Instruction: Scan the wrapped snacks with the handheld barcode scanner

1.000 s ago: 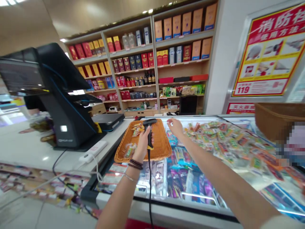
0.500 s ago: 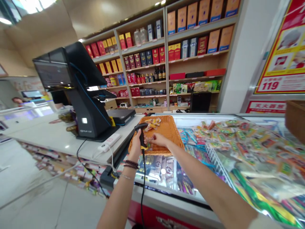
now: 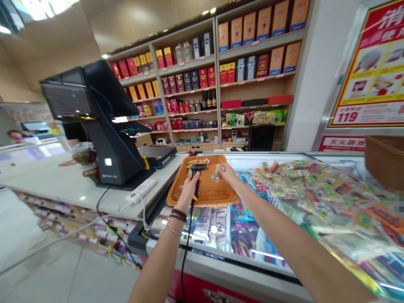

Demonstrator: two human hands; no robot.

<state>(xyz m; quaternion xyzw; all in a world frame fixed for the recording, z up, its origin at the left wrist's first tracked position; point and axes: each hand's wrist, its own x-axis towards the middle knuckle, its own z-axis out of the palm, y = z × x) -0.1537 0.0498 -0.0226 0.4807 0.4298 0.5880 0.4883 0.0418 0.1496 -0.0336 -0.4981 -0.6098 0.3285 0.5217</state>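
My left hand is wrapped round the grip of a black corded barcode scanner, held over an orange woven tray on the freezer lid. My right hand pinches a small wrapped snack packet just right of the scanner head, above the tray. A few more packets lie at the tray's far end. The scanner's cable hangs down past my left wrist.
A black checkout terminal stands on the white counter at left, with a white device beside it. Several loose snack packets cover the glass freezer lid. A brown basket sits far right. Shelves of boxes fill the back wall.
My right hand went from the freezer lid into the tray's near end, then rose holding a packet beside the scanner. The left hand kept the scanner; the camera shifted.
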